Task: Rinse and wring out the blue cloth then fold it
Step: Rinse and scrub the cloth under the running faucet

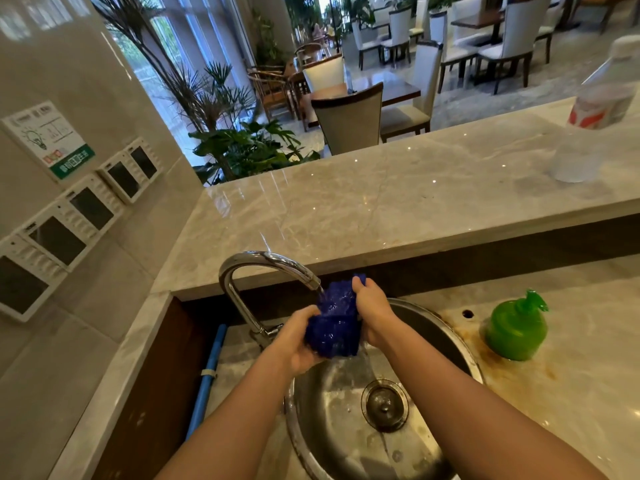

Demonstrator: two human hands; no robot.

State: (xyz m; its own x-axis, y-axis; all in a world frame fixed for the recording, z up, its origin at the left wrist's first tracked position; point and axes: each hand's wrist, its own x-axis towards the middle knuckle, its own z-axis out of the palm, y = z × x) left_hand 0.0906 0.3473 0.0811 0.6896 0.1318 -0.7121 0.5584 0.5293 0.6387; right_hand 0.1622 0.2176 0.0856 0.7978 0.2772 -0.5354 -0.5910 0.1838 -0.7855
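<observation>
Cloth: the crumpled, soaked dark-blue cloth (337, 323) is hanging bunched between both hands, just under the spout and over the far-left part of the sink bowl.
Left hand (298, 341): it is gripping the cloth's lower, nearer end, with its fingers curled around it.
Right hand (372, 306): it is clutching the upper, farther end, and a cloth corner is poking out above the fingers.
Tap: the curved chrome gooseneck tap (263, 268) is standing at the sink's far-left rim and pouring water onto the cloth.
Sink: the round stainless-steel sink (329, 393), sunk into the grey marble table (571, 358), is holding splashes of water and a metal drain strainer (384, 405).
Soap: a squat green plastic pump bottle (516, 329) is sitting on a rust-stained patch just right of the sink's rim.
Ledge: a raised marble ledge (381, 202) is running along the table's far edge, carrying a blurred clear plastic bottle with a red label (609, 88) at its right end.
</observation>
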